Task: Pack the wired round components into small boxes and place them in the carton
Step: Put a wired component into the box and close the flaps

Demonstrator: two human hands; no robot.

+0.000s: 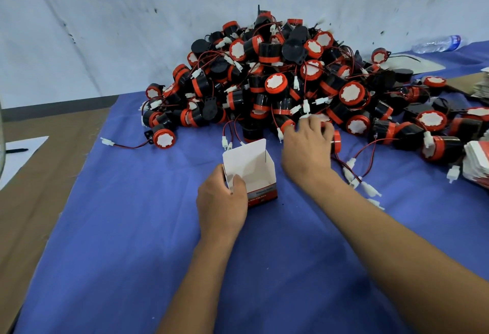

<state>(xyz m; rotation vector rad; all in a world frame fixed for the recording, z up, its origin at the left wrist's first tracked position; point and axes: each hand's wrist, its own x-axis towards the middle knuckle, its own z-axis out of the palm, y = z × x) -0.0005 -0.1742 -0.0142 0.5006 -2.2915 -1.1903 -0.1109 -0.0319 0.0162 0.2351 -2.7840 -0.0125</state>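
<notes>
A big pile of round black-and-red components [304, 79] with red-black wires and white plugs covers the back of the blue cloth [132, 227]. My left hand [222, 201] grips the near left wall of a small white box [251, 172], which stands upright with its top flap open and looks empty. My right hand [307, 148] lies at the pile's front edge, fingers curled over one component [336, 141] whose red rim shows at the right of the hand. One component [162, 136] lies apart at the left.
A stack of flat unfolded boxes [476, 161] sits at the right edge. A plastic bottle [436, 43] lies at the back right. White paper with a pen [16, 159] rests on the brown surface at the left. A white wall stands behind the pile.
</notes>
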